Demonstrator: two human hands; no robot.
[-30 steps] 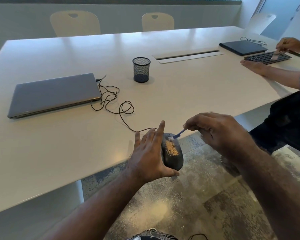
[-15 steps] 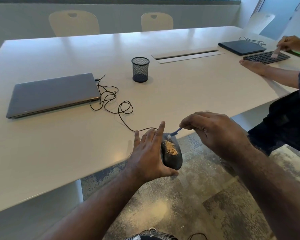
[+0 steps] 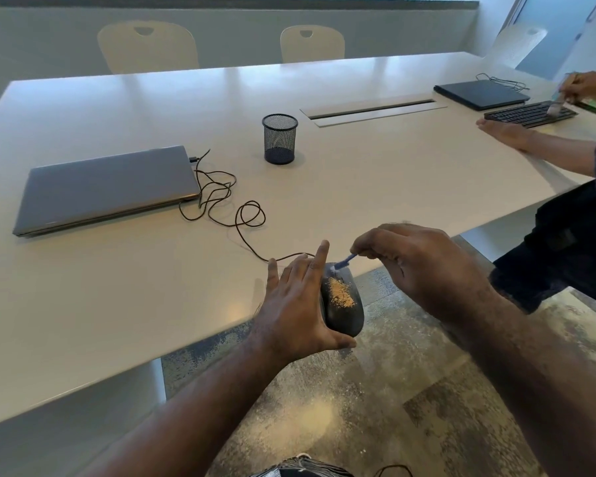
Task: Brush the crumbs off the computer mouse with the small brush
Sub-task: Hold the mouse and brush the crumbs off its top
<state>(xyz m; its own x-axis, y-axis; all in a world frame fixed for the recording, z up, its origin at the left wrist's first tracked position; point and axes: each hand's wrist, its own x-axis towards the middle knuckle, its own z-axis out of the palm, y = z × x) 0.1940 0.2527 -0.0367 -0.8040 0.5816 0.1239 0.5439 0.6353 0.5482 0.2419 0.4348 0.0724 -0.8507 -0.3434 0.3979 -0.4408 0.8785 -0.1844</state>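
Mouse (image 3: 343, 304): black, held in the air just off the near edge of the table (image 3: 117, 304), over the floor (image 3: 375, 407). Long axis runs away from the wearer, front end toward the table, tail end nearest the wearer. Top face is tipped toward the right. A patch of tan crumbs (image 3: 340, 292) sits on the upper half of that face.

Left hand (image 3: 296, 304): cradles the mouse from its left side, thumb under the near end, fingers nearly straight and spread, pointing away; index finger raised past the front end. Forearm comes in from lower left.

Right hand (image 3: 417, 266): above and right of the mouse, back of hand up, fingers curled, pinching the blue handle of the brush (image 3: 343, 263). Brush slopes down to the left; bristle end touches the front of the mouse, just above the crumbs.

Cable (image 3: 241, 218): runs from the front of the mouse in loose loops to a closed grey laptop (image 3: 107, 187).

Beyond: mesh cup (image 3: 279, 139). Far right, another person's hand holds a brush over a keyboard (image 3: 530, 113), beside a dark laptop (image 3: 479, 94).
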